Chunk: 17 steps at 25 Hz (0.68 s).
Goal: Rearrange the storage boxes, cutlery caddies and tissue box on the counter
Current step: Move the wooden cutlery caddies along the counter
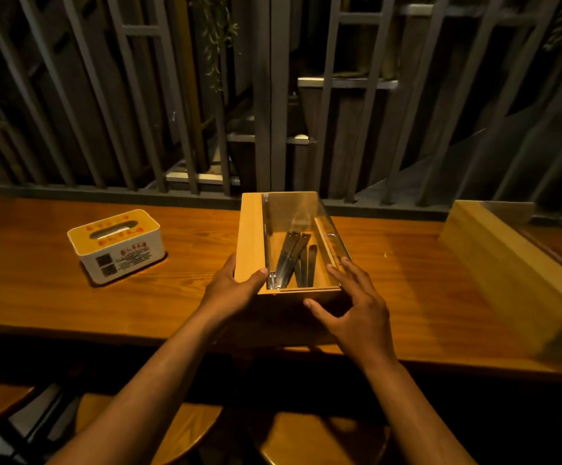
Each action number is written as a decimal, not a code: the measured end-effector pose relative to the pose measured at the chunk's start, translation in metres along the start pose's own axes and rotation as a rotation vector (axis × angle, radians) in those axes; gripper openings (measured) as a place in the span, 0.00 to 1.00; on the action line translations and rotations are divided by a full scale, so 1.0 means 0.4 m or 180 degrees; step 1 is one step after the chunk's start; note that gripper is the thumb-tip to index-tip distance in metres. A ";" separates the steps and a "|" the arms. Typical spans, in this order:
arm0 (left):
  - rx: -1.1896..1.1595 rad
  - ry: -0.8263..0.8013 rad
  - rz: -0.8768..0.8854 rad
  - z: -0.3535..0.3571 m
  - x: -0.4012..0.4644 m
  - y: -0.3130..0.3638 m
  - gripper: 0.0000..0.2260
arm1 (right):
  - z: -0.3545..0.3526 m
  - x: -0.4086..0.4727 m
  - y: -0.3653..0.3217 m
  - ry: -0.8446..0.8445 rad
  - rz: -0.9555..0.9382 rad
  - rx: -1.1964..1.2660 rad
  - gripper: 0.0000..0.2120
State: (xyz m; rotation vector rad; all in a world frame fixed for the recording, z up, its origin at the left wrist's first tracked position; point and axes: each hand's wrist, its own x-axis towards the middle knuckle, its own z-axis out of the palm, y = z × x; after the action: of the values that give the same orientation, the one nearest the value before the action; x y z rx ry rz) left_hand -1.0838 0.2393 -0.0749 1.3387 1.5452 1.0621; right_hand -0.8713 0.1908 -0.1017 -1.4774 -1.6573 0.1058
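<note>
Gripping cutlery caddy (pixel 252 243) at counter (pixel 38 297) centre: left hand (pixel 231 290) clamps its near-left corner, right hand (pixel 353 307) spread, fingertips touching right side. Rigid wood, probably light; clear lid fragile. Tissue box (pixel 118 245) at ten o'clock.

A wooden cutlery caddy (pixel 289 243) with a clear lid sits mid-counter (pixel 38 286), dark metal utensils (pixel 298 260) lying inside. The left hand (pixel 236 285) grips its near left corner, thumb on the top edge. The right hand (pixel 350 305) is spread at the near right corner, fingers loose. A white tissue box (pixel 117 246) stands to the left, a larger wooden box (pixel 507 263) far right. Stools (pixel 179 427) sit below.
</note>
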 end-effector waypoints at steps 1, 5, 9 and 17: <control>-0.0006 -0.0025 -0.0006 0.032 -0.006 0.009 0.29 | -0.023 -0.004 0.023 0.0016 0.0020 -0.0030 0.33; -0.0091 -0.0160 0.0086 0.190 -0.036 0.068 0.28 | -0.141 -0.017 0.135 0.0161 0.0108 -0.0128 0.33; -0.0079 -0.0256 0.0126 0.344 -0.067 0.118 0.29 | -0.254 -0.022 0.247 0.0244 0.0178 -0.0215 0.33; -0.0122 -0.0215 0.0107 0.559 -0.100 0.189 0.28 | -0.404 -0.007 0.420 0.0155 0.0163 -0.0403 0.34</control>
State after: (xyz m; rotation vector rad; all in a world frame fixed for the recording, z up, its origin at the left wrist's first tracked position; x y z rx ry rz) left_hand -0.8449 0.2246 -0.0715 1.3649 1.4508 1.0514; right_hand -0.6401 0.1605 -0.1039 -1.6054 -1.6123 -0.0074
